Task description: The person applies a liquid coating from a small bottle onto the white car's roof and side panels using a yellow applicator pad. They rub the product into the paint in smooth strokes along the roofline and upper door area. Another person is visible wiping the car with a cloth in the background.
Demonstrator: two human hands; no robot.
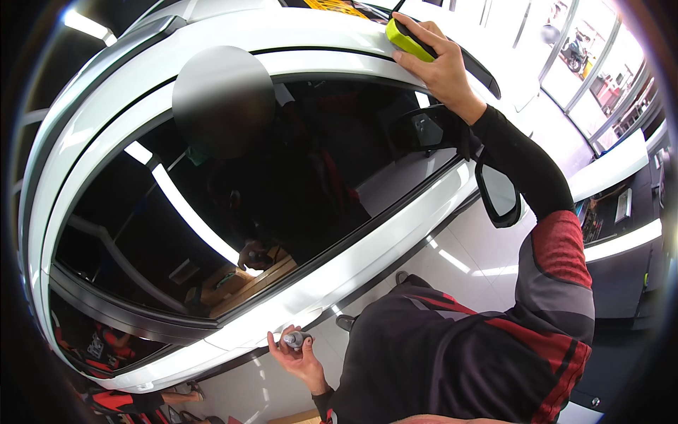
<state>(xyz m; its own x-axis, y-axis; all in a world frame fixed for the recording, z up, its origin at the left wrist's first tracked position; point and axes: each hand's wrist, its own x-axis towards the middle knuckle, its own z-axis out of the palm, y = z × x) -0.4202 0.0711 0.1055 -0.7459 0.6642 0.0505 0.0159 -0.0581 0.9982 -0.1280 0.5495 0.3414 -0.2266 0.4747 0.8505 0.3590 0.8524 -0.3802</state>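
Note:
My right hand [437,63] grips a lime-green and black applicator block [410,40] at the white car's upper body edge, above the front of the side window. My left hand [299,360] holds a small grey bottle [295,339], its tip pointing up, beside the door handle [304,320]. Between my hands lies the dark side window [318,185], which reflects the ceiling lights and my upper body. The white car body [339,281] curves around the glass. Whether the block's face touches the paint is hidden.
The door mirror [498,193] sticks out beneath my right forearm. Another person's red and black sleeve [122,400] is at the lower left, by the car's lower edge. Dark cabinets [614,270] stand at the right. A glass front [577,63] is at the upper right.

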